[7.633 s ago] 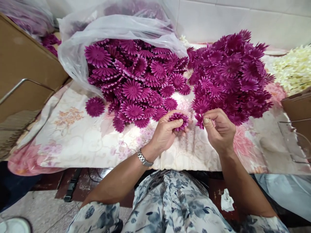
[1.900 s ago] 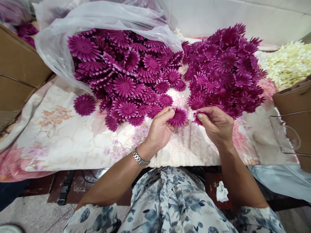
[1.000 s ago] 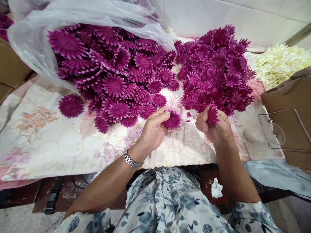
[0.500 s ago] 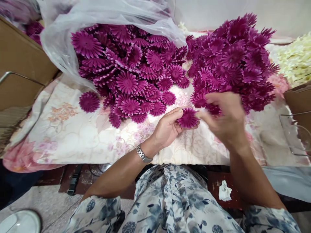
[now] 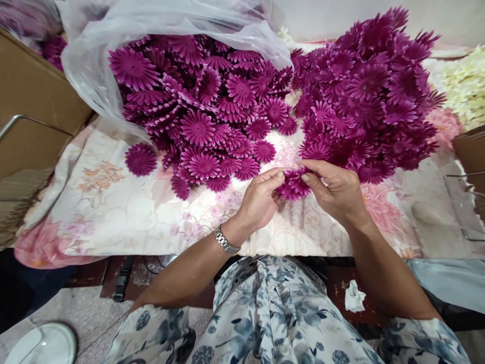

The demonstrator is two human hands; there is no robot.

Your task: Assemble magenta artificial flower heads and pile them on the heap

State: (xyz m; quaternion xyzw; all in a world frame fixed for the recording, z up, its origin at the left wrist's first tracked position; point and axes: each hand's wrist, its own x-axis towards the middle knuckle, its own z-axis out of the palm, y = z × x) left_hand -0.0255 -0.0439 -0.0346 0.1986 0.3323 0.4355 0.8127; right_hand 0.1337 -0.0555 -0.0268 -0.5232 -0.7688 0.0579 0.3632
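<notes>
A: Caption for the flower pic, pls. Hands?
B: A person in a floral-print shirt (image 5: 265, 313) grips a purple flower (image 5: 293, 187) w/ both. L hand (image 5: 260, 199) pinches its left edge, thumb on top; R hand (image 5: 335, 191) has the right edge btwn thumb and fingers.
A: Flower's location?
B: Held near the worktop's near edge, approx. center, in front of the gap btwn two heaps.
A: Describe the heaps.
B: Left heap (image 5: 200, 126), purple flower heads, spills from a clear plastic bag (image 5: 81, 81). Right heap (image 5: 371, 96), also purple, rises beyond R hand. One loose flower (image 5: 140, 159) lies left of the left heap, on the floral cloth (image 5: 140, 222) covering the worktop.
A: Edges of frame?
B: Cardboard box (image 5: 34, 86) at far left; pale yellow flowers (image 5: 468, 86) at far right, w/ a second box (image 5: 472, 156) on their near side.
A: Wrist?
B: Metal-band watch (image 5: 226, 240), L wrist.
</notes>
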